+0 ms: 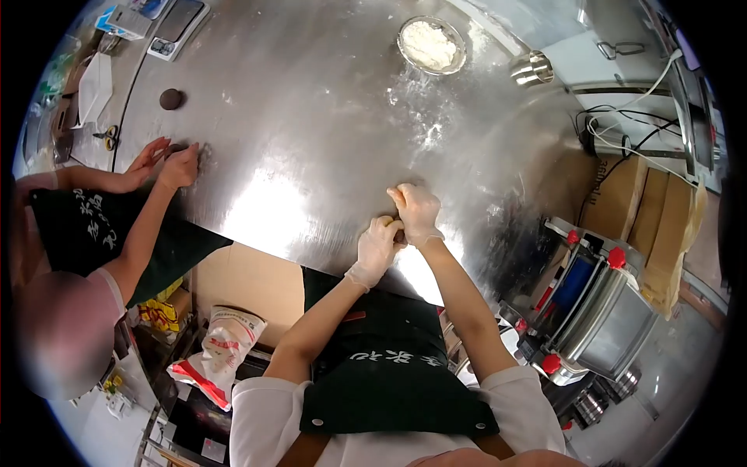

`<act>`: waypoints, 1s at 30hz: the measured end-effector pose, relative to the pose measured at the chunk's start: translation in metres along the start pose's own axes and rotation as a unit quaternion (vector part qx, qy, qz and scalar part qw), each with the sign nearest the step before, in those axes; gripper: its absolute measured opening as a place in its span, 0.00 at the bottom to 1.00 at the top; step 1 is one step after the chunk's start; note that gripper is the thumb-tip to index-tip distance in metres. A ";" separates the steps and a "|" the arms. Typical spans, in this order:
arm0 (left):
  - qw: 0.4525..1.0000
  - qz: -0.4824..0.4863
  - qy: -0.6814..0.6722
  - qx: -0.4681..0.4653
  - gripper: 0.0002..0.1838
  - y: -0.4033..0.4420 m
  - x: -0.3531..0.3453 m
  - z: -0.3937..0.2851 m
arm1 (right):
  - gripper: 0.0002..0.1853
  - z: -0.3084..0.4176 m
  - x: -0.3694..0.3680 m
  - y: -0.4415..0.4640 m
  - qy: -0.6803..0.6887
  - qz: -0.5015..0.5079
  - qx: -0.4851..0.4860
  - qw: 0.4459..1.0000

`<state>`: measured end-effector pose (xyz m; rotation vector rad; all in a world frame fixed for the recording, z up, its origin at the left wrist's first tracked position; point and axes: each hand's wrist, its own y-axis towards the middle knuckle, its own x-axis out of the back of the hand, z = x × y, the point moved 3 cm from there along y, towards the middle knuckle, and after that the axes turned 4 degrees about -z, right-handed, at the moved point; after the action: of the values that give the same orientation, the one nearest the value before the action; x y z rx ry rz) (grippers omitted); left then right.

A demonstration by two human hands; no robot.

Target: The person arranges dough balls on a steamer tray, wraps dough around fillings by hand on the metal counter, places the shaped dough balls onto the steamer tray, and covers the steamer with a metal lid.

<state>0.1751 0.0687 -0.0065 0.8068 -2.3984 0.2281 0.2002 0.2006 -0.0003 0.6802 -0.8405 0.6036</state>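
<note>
My left hand [377,247] and my right hand [419,213] wear clear thin gloves and meet near the front edge of the steel table [311,117]. Between their curled fingers sits a small dark brown piece of dough [400,235], mostly covered by the fingers. Both hands are closed around it, the right one a little farther from my body. Flour is smeared on the metal beyond them.
A bowl of white flour [430,45] and a metal cup [532,68] stand at the back. At left, a co-worker's hands [180,165] hold a dark piece near a brown ball [171,99], scissors [111,138] and a scale [178,29]. A steel roller machine [603,319] stands at right.
</note>
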 end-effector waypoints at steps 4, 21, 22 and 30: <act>0.998 0.058 0.013 0.037 0.24 0.006 0.001 0.000 | 0.17 0.010 0.020 -0.014 0.008 -0.008 -0.091 0.996; 0.980 0.105 -0.156 0.068 0.14 0.022 -0.012 -0.004 | 0.22 -0.029 0.021 -0.028 0.015 -0.081 -0.215 0.973; 0.966 0.073 -0.215 0.125 0.15 0.020 -0.012 -0.004 | 0.22 -0.034 0.021 -0.027 0.007 -0.089 -0.215 0.972; 0.983 0.152 -0.043 0.093 0.20 0.016 -0.017 -0.022 | 0.21 -0.017 0.037 -0.055 0.038 -0.120 -0.346 0.930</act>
<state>0.1873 0.0977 0.0015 0.5334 -2.6052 0.5554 0.2666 0.1854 0.0053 0.1059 -0.8131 0.0847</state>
